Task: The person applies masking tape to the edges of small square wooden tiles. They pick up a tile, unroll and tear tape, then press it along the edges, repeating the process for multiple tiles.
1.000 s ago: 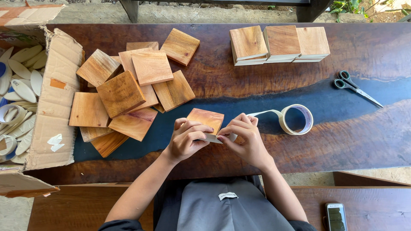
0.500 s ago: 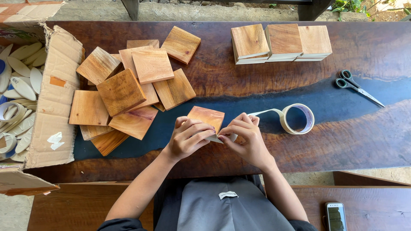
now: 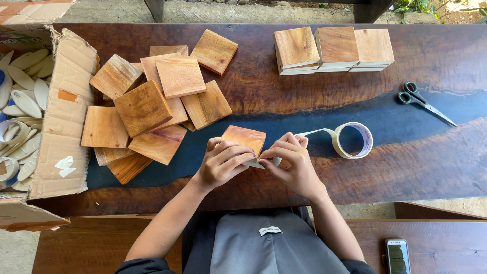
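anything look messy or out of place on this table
Mostly the loose pile of wooden squares at the left: they overlap at odd angles, unlike the three neat stacks at the top. The cardboard box beside the pile has a torn, flattened wall. Nothing looks spilled.

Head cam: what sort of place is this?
Probably a small craft or packing bench, partly outdoors: loose wooden squares and neat stacks on a slab table, tape roll, scissors, open cardboard box.
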